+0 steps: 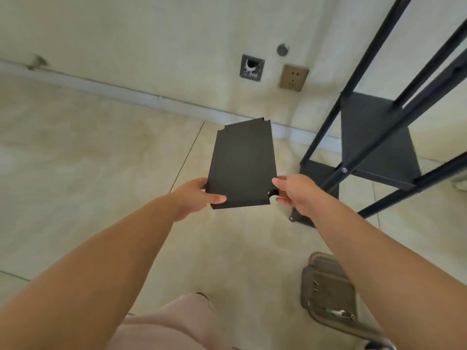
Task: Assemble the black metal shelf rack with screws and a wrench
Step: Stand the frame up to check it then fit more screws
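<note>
One black shelf plate [242, 162] is up in the air over the floor [88, 152], held by two hands. The left hand [197, 195] grips the plate's near left corner, thumb on top and the other fingers curled under it. The right hand [294, 192] pinches the plate's near right edge with its thumb on top. The right hand also has a small dark thing [273, 192] tucked in its fingers, but it is too small to tell what it is.

One black metal rack [379, 137] stands on the right, near the wall [151, 34]. Two shelf plates can be seen fixed in it, one low by the floor and one higher up. A shiny screw [344, 170] shows on a front post. The rack is just beside the held plate, not touching it.

On the floor by the right arm sits one clear tray [328, 294] with a few small metal bits inside. The right arm covers part of it.

On the wall are one power socket [294, 77], one square dark plate [252, 68] and one small round knob [282, 49]. One leg in pale pink trousers [171, 324] shows at the bottom.
</note>
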